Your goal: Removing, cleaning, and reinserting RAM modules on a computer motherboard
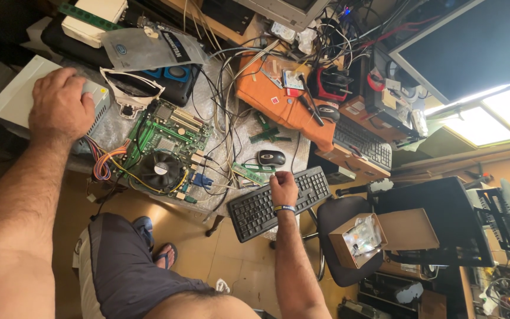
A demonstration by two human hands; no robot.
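The person's left hand lies flat on a grey power supply unit at the left edge of the cluttered bench, its bundle of coloured wires running to a green motherboard with a black fan. The right hand, closed in a loose fist, rests on a black keyboard overhanging the bench's near edge. A black mouse sits just beyond that hand, and an open cardboard box sits on a chair to the right.

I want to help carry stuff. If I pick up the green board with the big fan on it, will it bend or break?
The green circuit board looks flat and rigid, so it probably won't bend. Its fan likely makes that end heavier. Coloured wires run from it toward the box under the left hand, so lifting it would probably tug them.
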